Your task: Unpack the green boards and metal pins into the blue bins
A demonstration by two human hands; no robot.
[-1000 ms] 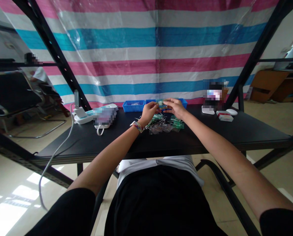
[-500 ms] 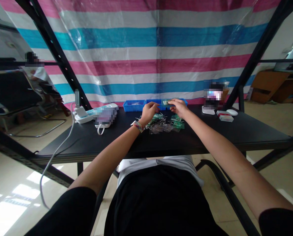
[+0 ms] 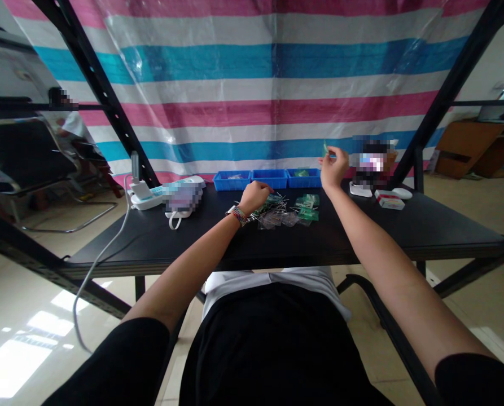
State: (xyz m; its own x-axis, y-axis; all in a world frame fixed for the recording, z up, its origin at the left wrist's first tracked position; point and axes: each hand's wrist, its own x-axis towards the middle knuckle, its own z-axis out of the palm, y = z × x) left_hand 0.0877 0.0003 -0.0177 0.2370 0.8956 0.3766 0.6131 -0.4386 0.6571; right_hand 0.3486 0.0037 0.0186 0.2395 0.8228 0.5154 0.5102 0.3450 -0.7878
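Note:
My right hand (image 3: 335, 167) is raised above the right blue bin (image 3: 303, 180), in front of the striped sheet. Its fingers pinch a small green plastic packet (image 3: 325, 148). Low over the table, my left hand (image 3: 255, 195) rests at the left edge of a mixed pile, its fingers bent and pressed together; whatever they may hold is hidden. The pile has thin metal pins (image 3: 280, 206), clear plastic bags (image 3: 272, 219) and green packets (image 3: 307, 208) at its right side. A green packet (image 3: 301, 173) also lies in the right bin.
Behind the pile stand a middle blue bin (image 3: 269, 179) and a left bin (image 3: 232, 181) with clear items. A white power strip (image 3: 150, 196) and cable are on the left. A small box (image 3: 389, 199) and white mouse-like object (image 3: 402, 193) lie right. Black frame posts flank the table (image 3: 184, 239).
My right hand has moved up and to the right, away from the bins, with a green packet in its fingers. My left hand has lowered slightly onto the pile.

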